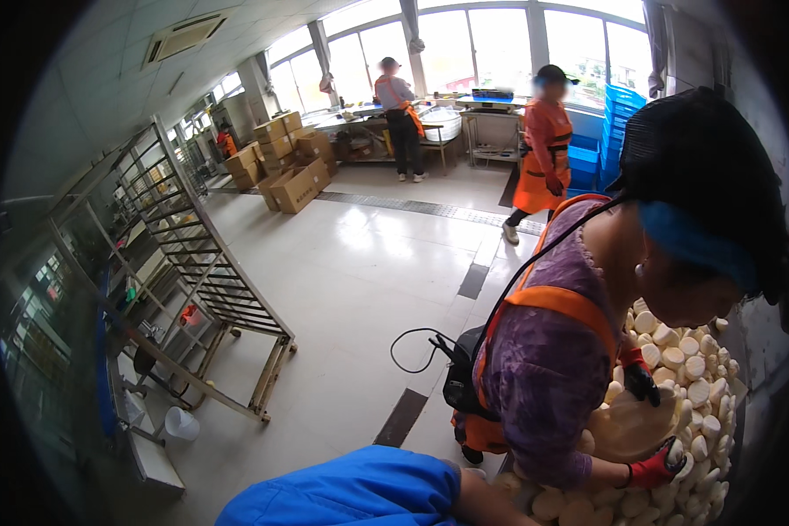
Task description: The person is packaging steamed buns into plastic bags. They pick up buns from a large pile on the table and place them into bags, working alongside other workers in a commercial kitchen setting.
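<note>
Neither of my hands is in view; my blue sleeve and a bare forearm reach in at the bottom edge, towards a large heap of pale round pieces that look like dough or buns. Bent over this heap is a co-worker in a purple top with orange straps. That person's red and black gloves are at the heap, one on a tan bowl-like container and the other on the round pieces.
A wheeled metal rack stands at the left, with a small white bucket near it. Cardboard boxes are stacked further back. One person stands at the window bench, and another in an orange apron is near blue crates.
</note>
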### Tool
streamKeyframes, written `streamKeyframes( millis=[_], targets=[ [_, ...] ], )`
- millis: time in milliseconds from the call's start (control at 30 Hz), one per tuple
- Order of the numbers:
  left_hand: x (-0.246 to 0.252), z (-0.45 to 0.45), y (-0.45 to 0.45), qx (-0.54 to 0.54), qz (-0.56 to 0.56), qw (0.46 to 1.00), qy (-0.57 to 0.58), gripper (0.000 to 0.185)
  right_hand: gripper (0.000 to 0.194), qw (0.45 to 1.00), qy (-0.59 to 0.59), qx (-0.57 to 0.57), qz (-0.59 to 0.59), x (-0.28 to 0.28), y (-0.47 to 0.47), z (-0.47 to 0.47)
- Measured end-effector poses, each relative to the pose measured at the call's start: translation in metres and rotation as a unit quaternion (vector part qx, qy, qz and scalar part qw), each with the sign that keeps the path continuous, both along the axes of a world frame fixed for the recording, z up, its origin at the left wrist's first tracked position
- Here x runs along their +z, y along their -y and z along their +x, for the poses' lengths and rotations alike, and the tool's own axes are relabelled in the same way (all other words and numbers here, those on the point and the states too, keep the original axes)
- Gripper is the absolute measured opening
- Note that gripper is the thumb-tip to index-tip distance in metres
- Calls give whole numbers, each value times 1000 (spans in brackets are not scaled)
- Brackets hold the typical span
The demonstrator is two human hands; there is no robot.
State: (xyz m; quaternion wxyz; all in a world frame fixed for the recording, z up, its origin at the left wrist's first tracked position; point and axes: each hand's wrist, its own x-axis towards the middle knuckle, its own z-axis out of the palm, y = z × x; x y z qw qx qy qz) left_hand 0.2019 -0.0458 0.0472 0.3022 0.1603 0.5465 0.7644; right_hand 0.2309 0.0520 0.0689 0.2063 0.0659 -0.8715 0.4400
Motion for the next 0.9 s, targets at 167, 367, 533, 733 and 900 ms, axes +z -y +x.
streamKeyframes(
  millis=[167,367,533,733,900],
  targets=[
    [0,3,1,18,-1,1000,-12,65,45,1000,9,5,-8,0,-8,4],
    [3,50,-19,-39,33,998,28,64,45,986,67,-98,-118,-11,-79,60],
    [-15,51,21,-102,231,904,345,64,44,893,51,-59,-443,-33,-130,113],
    [-8,-11,22,9,127,976,176,71,43,819,11,-79,-568,-2,-127,122],
    [25,-3,-21,171,-123,935,-286,74,41,791,35,-158,-590,26,-134,114]
  ],
)
